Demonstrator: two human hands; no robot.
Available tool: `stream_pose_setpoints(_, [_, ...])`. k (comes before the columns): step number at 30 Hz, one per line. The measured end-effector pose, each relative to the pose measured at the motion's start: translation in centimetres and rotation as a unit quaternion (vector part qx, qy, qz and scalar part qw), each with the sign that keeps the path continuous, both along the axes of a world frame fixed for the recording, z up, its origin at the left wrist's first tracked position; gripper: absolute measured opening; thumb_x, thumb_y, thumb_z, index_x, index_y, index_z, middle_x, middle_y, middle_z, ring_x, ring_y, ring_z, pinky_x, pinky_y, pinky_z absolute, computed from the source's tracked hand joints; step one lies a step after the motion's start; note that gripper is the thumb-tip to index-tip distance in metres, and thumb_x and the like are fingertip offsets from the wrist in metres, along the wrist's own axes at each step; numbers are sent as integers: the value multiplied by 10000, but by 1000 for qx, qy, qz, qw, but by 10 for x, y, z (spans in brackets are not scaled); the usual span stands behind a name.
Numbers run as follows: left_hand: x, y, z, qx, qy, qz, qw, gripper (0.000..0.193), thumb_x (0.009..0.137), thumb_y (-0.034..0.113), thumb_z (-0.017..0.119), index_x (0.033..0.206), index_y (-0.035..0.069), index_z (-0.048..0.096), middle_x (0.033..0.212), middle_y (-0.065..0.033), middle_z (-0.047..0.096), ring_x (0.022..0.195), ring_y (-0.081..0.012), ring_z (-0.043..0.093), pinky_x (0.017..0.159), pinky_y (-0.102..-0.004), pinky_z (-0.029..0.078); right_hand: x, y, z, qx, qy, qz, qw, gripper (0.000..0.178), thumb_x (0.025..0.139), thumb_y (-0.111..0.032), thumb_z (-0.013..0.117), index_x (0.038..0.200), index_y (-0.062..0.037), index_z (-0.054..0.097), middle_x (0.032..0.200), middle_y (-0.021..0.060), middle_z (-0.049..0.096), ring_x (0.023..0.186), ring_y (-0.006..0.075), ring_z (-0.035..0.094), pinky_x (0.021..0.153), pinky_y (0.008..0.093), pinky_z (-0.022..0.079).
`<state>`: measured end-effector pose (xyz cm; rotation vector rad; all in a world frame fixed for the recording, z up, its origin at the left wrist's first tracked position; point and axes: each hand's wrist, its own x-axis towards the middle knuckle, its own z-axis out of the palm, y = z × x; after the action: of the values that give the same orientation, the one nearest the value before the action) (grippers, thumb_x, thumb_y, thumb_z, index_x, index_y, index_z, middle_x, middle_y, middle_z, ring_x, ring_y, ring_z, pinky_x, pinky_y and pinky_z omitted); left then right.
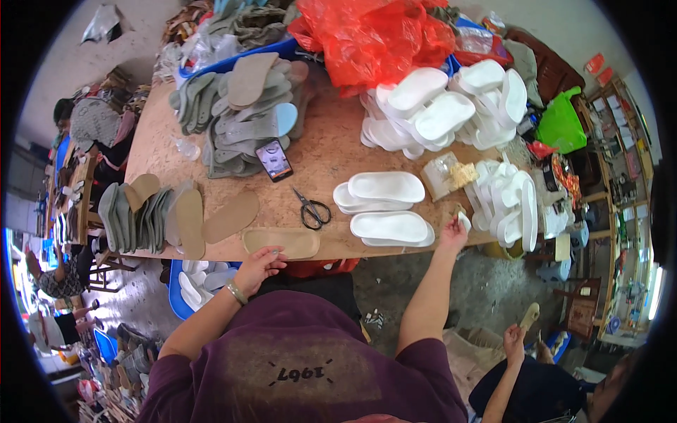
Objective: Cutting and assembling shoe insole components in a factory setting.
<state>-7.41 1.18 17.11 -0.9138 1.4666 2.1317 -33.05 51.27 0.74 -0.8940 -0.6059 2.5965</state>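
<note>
At the table's near edge my left hand (259, 271) is closed, its fingers curled by the rim of a tan shoe insole (293, 241). A small pale spot shows at its fingertips, too small to name. My right hand (453, 235) reaches further out, with the fingers pinched on a small white piece (463, 221). It is beside a heap of white shoe soles (504, 201). Two low stacks of white soles (388, 187) lie between my hands. Black-handled scissors (314, 213) rest on the wood, blades pointing away from me.
Grey insoles (243, 134) are heaped behind a phone (273, 160), with another row (134, 218) at left. More white soles (430, 106) and a red plastic bag (374, 35) stand at the back. A clear bag (441, 176) lies mid-right. A co-worker's hand (515, 343) holds an insole at lower right.
</note>
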Motion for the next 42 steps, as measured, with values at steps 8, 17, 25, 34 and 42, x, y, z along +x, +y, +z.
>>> stream_pose_setpoints(8, [2,-9,-1,5,-14,20,1000,295,1006,193,498,1255,46,556,1070,-69,663,915,-121,628,776,-241,495,13,-19,-14,-69,14,-48,996,200,837,-17,508,1018,47,563,903,151,634,830,267,626,750,346,540])
stream_pose_setpoints(17, [-19,4,4,-1,21,-105,994,355,1009,206,481,1313,25,513,1137,-90,647,971,-142,632,815,-244,496,68,-71,55,-52,190,110,974,311,771,-29,538,1077,13,576,962,147,646,851,278,613,782,379,504])
stream_pose_setpoints(25, [-70,75,41,162,191,-133,959,533,993,275,537,1443,59,352,1312,-64,548,1147,-156,549,923,-290,456,138,-197,157,-37,164,297,940,441,764,-68,578,1200,-28,526,1220,139,584,1107,259,572,916,398,475])
stream_pose_setpoints(34, [-60,24,69,310,257,109,909,377,1015,311,472,1323,93,473,1238,-50,583,1139,-177,558,1034,-348,411,131,-308,231,511,434,415,615,199,674,70,607,844,-22,559,886,97,612,841,259,600,769,331,473])
stream_pose_setpoints(42, [-53,4,84,308,256,115,909,429,1018,353,447,1333,62,472,1249,-121,597,1155,-228,580,1020,-395,442,135,-330,250,583,508,349,530,284,661,47,742,886,-53,600,894,94,623,834,277,599,735,342,478])
